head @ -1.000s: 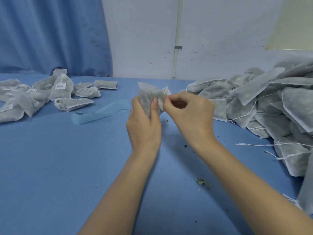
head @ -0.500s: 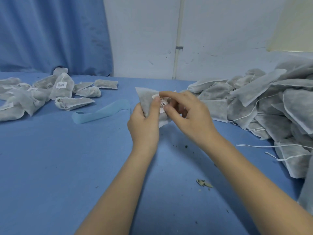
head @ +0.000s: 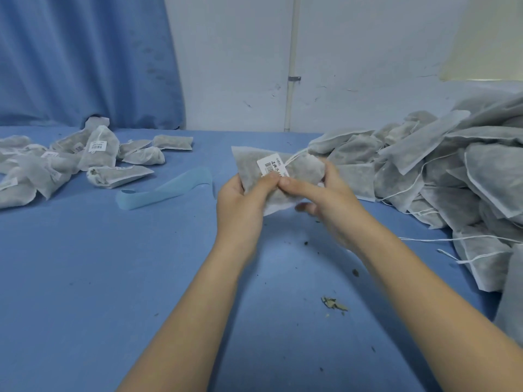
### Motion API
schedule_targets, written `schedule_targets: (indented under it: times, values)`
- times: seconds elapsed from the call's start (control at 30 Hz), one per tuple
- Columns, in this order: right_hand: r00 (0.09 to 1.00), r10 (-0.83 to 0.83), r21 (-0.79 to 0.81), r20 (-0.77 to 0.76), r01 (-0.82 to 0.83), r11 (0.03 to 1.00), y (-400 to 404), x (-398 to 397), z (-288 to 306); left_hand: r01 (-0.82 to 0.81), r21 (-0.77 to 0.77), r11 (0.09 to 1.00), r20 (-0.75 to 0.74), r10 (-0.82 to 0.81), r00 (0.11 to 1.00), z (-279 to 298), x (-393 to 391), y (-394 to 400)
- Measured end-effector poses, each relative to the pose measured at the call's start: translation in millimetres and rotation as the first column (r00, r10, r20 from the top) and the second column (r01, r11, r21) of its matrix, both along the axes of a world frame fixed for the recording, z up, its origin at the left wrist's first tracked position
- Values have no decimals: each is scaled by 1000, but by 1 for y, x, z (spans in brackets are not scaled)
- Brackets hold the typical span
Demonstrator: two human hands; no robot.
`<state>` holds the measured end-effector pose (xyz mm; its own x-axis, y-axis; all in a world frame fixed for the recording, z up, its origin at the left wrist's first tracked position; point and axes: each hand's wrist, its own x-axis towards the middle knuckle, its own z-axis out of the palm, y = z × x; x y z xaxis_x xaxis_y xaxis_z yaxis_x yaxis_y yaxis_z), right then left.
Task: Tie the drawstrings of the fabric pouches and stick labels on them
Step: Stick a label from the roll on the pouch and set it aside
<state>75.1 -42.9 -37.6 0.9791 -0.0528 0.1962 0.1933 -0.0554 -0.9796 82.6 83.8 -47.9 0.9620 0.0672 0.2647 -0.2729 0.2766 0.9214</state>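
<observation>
I hold one grey fabric pouch [head: 249, 165] above the middle of the blue table. A white barcode label [head: 271, 164] sits on its upper face. My left hand [head: 243, 199] grips the pouch's left side, thumb near the label. My right hand [head: 325, 193] grips the right side, its index finger lying under the label's lower edge. The pouch's white drawstring [head: 295, 157] trails up to the right.
A big heap of unlabelled pouches [head: 452, 171] with loose strings fills the right side. Labelled pouches [head: 96, 154] lie scattered at the far left. A pale blue strip of label backing [head: 167, 188] curls on the table [head: 99, 278]. Dried leaf crumbs [head: 334, 304] lie near my right forearm.
The pouch turned from upright to lying flat between both hands, and the label now shows flat on its face. My right hand slid from the top of the pouch to its right side.
</observation>
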Motion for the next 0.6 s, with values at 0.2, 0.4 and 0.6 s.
schedule_targets:
  times: [0.2, 0.4, 0.6]
  values:
    - [998, 50, 512, -27, -30, 859, 25, 5, -2, -106, -114, 988, -102, 95, 990, 1, 2, 0]
    - [980, 200, 551, 23, -179, 815, 81, 28, 25, -46, -466, 884, -126, -15, 992, 7, -1, -1]
    - [961, 244, 349, -129, -186, 918, 115, 44, 31, -154, -372, 915, -247, 63, 967, 4, 9, 7]
